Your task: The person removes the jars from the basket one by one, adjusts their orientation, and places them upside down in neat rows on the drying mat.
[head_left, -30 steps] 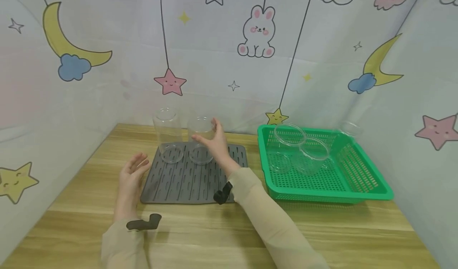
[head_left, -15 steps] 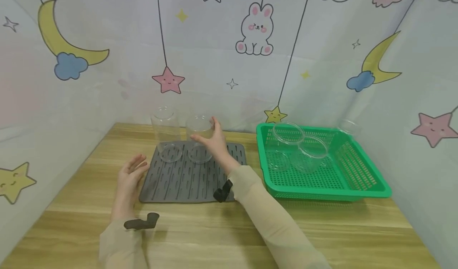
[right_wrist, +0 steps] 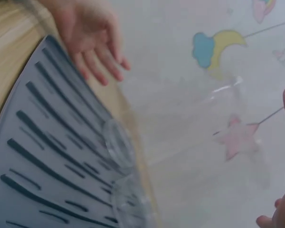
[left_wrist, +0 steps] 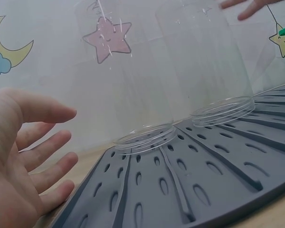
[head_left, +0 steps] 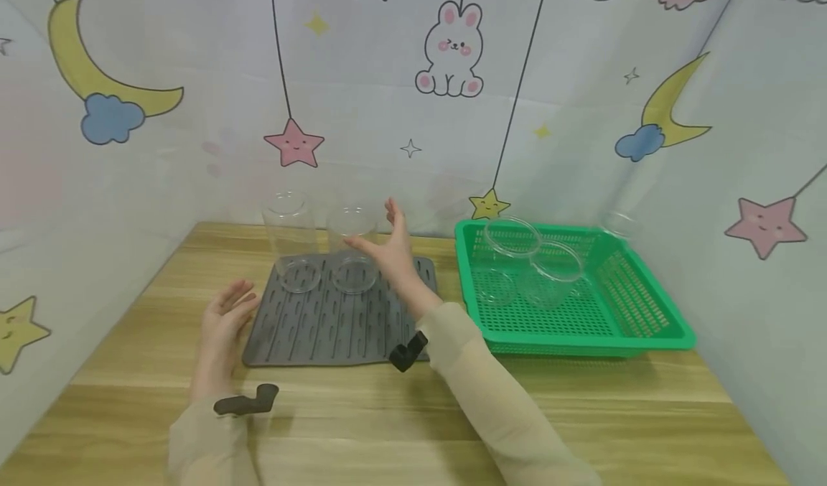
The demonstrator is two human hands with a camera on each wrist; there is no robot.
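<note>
Jars (head_left: pixel 289 238) of clear, colourless material are standing on end, two side by side, on the far part of a grey, rectangular, ribbed mat (head_left: pixel 323 335). The mat is lying left of centre on a wood-grained table (head_left: pixel 323 428). The person's right hand (head_left: pixel 395 260) is reaching toward the right jar (head_left: pixel 341 227), its thumb and fingers spreading wide around the near right side; whether they are touching the wall I cannot tell. The left hand (head_left: pixel 222 321) is staying just beside the mat's left edge, palm turning toward the mat, its fingers relaxing in a slight curve and its thumb sitting apart from them. To the right, a green, rectangular, perforated basket (head_left: pixel 581 340) is holding more clear, round vessels (head_left: pixel 500 260), whose rims are showing at its left and middle. Behind everything, a white printed backdrop (head_left: pixel 362 91) is hanging.
</note>
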